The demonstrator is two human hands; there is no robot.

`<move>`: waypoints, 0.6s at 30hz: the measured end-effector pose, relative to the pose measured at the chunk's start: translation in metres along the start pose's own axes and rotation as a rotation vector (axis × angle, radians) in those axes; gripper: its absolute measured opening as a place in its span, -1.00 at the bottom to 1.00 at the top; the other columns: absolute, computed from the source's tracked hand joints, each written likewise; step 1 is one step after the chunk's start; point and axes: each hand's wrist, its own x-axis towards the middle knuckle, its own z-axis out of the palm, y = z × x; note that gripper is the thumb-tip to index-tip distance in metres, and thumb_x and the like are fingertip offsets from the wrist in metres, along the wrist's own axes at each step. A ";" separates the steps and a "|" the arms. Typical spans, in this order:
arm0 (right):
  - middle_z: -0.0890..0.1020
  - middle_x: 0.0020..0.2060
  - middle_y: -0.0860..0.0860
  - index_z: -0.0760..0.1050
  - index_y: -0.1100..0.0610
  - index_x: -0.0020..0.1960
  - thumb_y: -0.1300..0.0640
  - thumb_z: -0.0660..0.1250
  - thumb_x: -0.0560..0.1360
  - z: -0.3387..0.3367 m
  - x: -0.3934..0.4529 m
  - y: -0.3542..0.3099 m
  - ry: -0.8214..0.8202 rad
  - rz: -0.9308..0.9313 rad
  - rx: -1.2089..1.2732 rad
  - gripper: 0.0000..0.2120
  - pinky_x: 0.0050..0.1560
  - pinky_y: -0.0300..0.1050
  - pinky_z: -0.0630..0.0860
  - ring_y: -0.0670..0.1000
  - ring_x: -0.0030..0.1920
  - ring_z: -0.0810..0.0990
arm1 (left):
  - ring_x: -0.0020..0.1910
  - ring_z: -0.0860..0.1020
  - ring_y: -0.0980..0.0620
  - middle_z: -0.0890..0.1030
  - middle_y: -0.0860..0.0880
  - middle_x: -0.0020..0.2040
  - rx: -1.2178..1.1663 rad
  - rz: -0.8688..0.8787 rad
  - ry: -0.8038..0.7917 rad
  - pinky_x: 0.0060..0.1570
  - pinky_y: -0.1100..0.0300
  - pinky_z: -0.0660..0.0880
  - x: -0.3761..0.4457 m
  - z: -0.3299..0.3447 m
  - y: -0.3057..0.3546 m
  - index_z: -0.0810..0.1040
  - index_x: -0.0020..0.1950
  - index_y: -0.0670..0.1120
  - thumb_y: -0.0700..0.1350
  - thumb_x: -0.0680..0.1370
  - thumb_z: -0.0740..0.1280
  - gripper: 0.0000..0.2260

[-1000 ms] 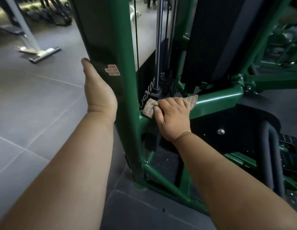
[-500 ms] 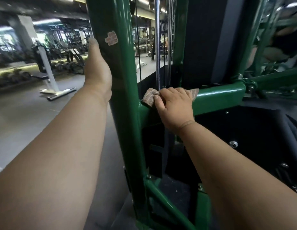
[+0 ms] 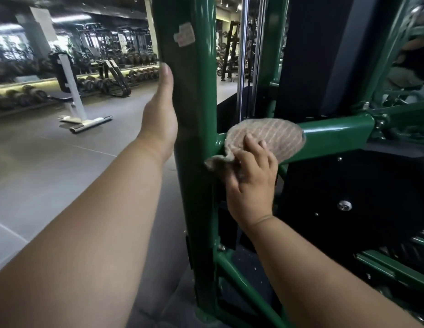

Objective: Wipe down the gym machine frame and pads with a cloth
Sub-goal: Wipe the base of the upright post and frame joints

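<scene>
The machine's green upright post (image 3: 196, 95) rises through the middle of the view, and a green crossbar (image 3: 336, 131) joins it from the right. My left hand (image 3: 159, 121) holds the post's left edge, thumb straight up along it, fingers hidden behind. A beige striped cloth (image 3: 272, 136) lies draped over the crossbar right at the joint. My right hand (image 3: 251, 181) grips the cloth's lower bunched part just below the bar, fingers curled into the fabric. A tall black pad (image 3: 313, 55) stands behind the crossbar.
Chrome guide rods (image 3: 243, 55) run vertically behind the post. A black plate with a bolt (image 3: 344, 205) sits below the crossbar, with green base tubes (image 3: 253, 292) lower down. A white bench (image 3: 71, 91) and dumbbell racks (image 3: 135, 74) stand across the grey floor at left. A person (image 3: 410, 62) is at far right.
My right hand has slipped from the top of the crossbar to its front underside, and the cloth now shows spread over the bar. The left hand stays on the post.
</scene>
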 end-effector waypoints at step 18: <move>0.71 0.09 -0.06 0.53 0.01 0.18 -0.02 0.56 0.50 0.036 -0.040 -0.021 -0.346 0.749 0.705 -0.66 0.19 -0.13 0.61 -0.12 0.11 0.70 | 0.58 0.34 0.06 0.41 0.15 0.58 0.153 0.057 0.090 0.60 -0.17 0.21 -0.006 0.010 0.006 0.38 0.61 0.18 0.57 0.53 0.00 -0.23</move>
